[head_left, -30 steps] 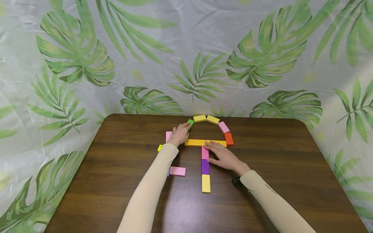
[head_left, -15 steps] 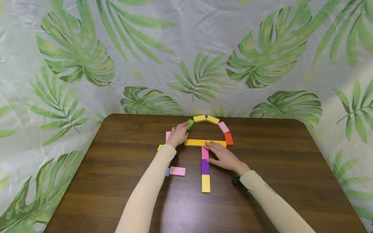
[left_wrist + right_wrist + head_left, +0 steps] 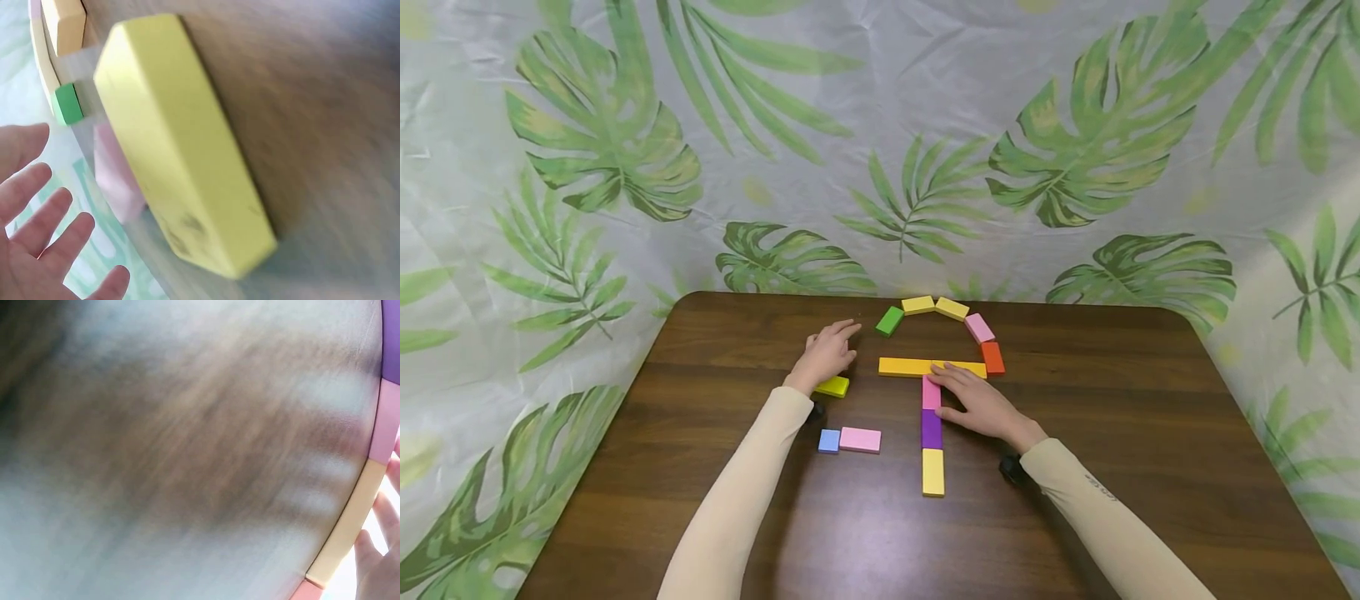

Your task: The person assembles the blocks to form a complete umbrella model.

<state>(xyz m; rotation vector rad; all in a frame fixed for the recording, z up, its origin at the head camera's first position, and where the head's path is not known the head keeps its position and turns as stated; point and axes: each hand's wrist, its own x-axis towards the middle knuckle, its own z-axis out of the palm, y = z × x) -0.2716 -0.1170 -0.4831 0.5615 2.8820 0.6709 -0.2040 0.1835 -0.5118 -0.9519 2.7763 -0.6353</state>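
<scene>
My left hand (image 3: pixel 825 357) hovers at the left of the table with its fingers apart and nothing in them. Beneath its wrist lies a yellow-green block (image 3: pixel 833 387), large in the left wrist view, with a pink block (image 3: pixel 115 172) just behind it. The green block (image 3: pixel 890 322) stands clear of the fingertips, at the left end of an arch of blocks. Fingers of my right hand (image 3: pixel 983 406) rest on the right orange block (image 3: pixel 972 368) of the crossbar, while its thumb touches the purple block (image 3: pixel 931 428) in the stem.
Two yellow blocks (image 3: pixel 917 305), a pink one (image 3: pixel 980 327) and a red one (image 3: pixel 992 357) continue the arch. Below the purple block is a yellow block (image 3: pixel 933 472). A small blue block (image 3: pixel 829 442) and a pink block (image 3: pixel 861 440) lie side by side, nearer me.
My left hand has let go of the green block and moved left, towards the yellow-green block. The blue block is uncovered now. My right hand has stayed in place.
</scene>
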